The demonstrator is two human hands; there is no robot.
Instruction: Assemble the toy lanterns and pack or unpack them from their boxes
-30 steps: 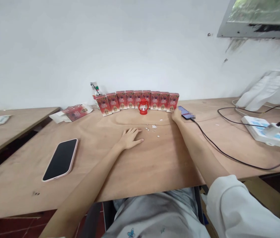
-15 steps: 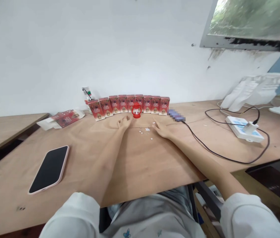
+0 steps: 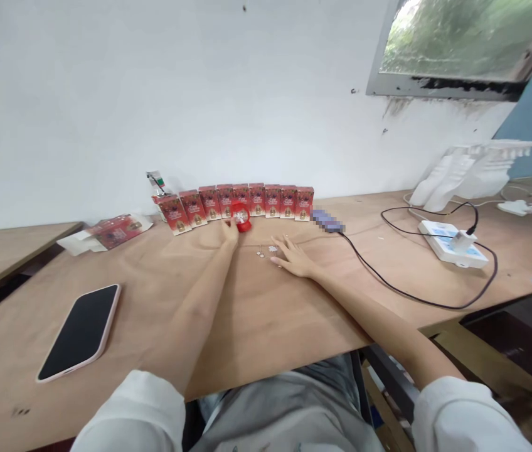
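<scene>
The left hand point(image 3: 231, 231) has its fingertips at the red lantern point(image 3: 241, 217), which stands in front of the row of red boxes point(image 3: 256, 199); whether the fingers have closed on it, I cannot tell. The right hand point(image 3: 293, 257) is spread wide, palm down over the table point(image 3: 266, 326), its fingers just beside the small white pieces point(image 3: 272, 249).

From the wearer's head, the view faces forward and steeply down across the desk point(image 3: 256, 333), with the lap point(image 3: 289, 414) close at bottom centre. The wall point(image 3: 153, 94) stands farther off, across the upper frame.
</scene>
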